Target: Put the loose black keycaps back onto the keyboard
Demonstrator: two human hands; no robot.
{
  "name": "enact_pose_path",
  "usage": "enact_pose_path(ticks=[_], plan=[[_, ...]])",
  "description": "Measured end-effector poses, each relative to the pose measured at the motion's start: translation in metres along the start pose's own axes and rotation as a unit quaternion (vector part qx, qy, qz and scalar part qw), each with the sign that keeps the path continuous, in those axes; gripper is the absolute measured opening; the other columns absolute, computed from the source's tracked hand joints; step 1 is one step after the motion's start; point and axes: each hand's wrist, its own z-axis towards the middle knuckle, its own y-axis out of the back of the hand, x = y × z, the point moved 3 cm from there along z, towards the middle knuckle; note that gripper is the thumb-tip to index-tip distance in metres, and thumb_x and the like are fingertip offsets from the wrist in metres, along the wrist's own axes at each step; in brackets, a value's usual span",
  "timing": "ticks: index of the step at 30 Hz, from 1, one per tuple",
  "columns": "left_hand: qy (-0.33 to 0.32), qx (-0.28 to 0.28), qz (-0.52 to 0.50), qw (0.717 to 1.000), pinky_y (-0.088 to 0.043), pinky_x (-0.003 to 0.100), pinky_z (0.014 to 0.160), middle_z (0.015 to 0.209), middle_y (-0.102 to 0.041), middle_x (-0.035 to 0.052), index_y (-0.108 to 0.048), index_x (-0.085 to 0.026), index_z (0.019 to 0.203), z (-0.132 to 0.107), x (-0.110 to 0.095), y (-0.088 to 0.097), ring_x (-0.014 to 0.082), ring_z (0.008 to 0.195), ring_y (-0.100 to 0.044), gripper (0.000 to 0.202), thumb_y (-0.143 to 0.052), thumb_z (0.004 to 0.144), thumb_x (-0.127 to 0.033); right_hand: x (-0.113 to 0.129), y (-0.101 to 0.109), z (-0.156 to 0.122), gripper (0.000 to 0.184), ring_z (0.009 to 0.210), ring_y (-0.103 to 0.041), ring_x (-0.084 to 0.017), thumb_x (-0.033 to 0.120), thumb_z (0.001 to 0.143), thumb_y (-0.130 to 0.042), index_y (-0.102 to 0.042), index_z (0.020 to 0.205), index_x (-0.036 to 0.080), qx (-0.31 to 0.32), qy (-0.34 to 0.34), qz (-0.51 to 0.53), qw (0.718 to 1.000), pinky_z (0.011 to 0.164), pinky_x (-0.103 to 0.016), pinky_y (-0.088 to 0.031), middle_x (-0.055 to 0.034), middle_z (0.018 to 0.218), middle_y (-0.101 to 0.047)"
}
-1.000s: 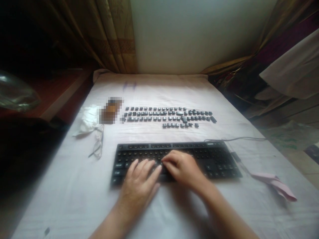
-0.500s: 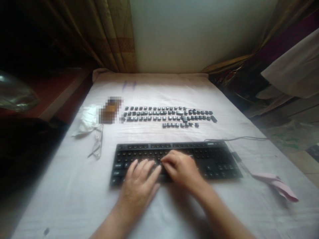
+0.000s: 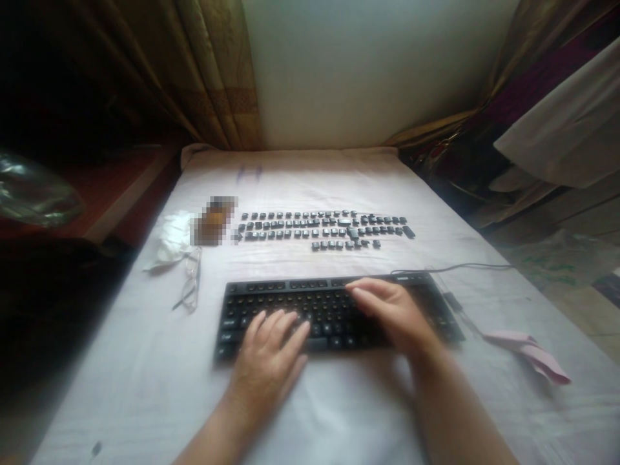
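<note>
A black keyboard (image 3: 317,344) lies on the cloth-covered table. My left hand (image 3: 271,342) rests on its left half, palm down, fingers spread and holding nothing. My right hand (image 3: 394,313) is over the right half, its thumb and fingers drawn together near the top row. Anything between those fingertips is hidden or too small to make out. Black keycaps (image 3: 300,234) stand in rows behind the keyboard. Caps sit on the keyboard's lower rows, while small pale spots show in its upper rows.
Glasses (image 3: 190,284) lie to the left, beside a crumpled white cloth (image 3: 169,240) and a blurred-out brown item (image 3: 213,221). A cable (image 3: 455,267) runs off right from the keyboard. A pink strip (image 3: 533,349) lies at the right.
My right hand has moved right and back, away from the keyboard's middle beside my left hand. My left hand stays in place. The whole view has shifted slightly.
</note>
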Motion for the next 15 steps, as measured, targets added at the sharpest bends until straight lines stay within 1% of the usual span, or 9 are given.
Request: enact_pose_path(ticks=[3, 6, 10, 13, 15], plan=[[-0.004, 0.005, 0.01, 1.0, -0.026, 0.046, 0.115, 0.133, -0.06, 0.0084, -0.061, -0.022, 0.131, 0.002, 0.0, 0.001, 0.0257, 0.127, -0.05, 0.036, -0.05, 0.097, -0.03, -0.006, 0.018, 0.001, 0.037, 0.052, -0.046, -0.011, 0.051, 0.062, -0.079, -0.078, 0.079, 0.018, -0.079, -0.038, 0.058, 0.994, 0.052, -0.025, -0.038, 0.0018, 0.054, -0.056], [-0.017, 0.001, 0.022, 1.0, -0.027, 0.045, 0.115, 0.132, -0.06, 0.0083, -0.061, -0.022, 0.131, 0.003, 0.001, 0.003, 0.0253, 0.126, -0.05, 0.036, -0.049, 0.097, -0.028, -0.012, 0.026, 0.001, 0.039, 0.053, -0.044, -0.011, 0.051, 0.058, -0.082, -0.077, 0.079, 0.018, -0.116, -0.059, 0.095, 0.987, 0.051, -0.024, -0.034, 0.0027, 0.052, -0.052], [-0.03, -0.006, 0.034, 0.999, -0.027, 0.044, 0.115, 0.13, -0.062, 0.0087, -0.062, -0.02, 0.129, 0.002, 0.002, 0.004, 0.0248, 0.125, -0.051, 0.035, -0.049, 0.096, -0.026, -0.015, 0.026, 0.002, 0.043, 0.055, -0.044, -0.011, 0.051, 0.058, -0.083, -0.078, 0.082, 0.017, -0.114, -0.071, 0.103, 0.986, 0.052, -0.024, -0.034, 0.002, 0.054, -0.053], [-0.033, -0.01, 0.034, 0.999, -0.027, 0.043, 0.115, 0.13, -0.062, 0.0091, -0.062, -0.019, 0.128, 0.001, 0.003, 0.004, 0.0247, 0.125, -0.052, 0.035, -0.049, 0.096, -0.026, -0.014, 0.024, 0.002, 0.042, 0.053, -0.043, -0.01, 0.053, 0.058, -0.082, -0.077, 0.079, 0.017, -0.111, -0.06, 0.097, 0.987, 0.052, -0.024, -0.034, 0.0032, 0.053, -0.051], [-0.037, -0.009, 0.036, 0.999, -0.028, 0.043, 0.115, 0.129, -0.063, 0.009, -0.062, -0.019, 0.128, 0.001, 0.003, 0.005, 0.0244, 0.125, -0.052, 0.035, -0.05, 0.096, -0.026, -0.011, 0.024, 0.003, 0.042, 0.053, -0.044, -0.01, 0.054, 0.061, -0.08, -0.076, 0.079, 0.017, -0.109, -0.052, 0.075, 0.99, 0.053, -0.025, -0.037, 0.0032, 0.052, -0.053]])
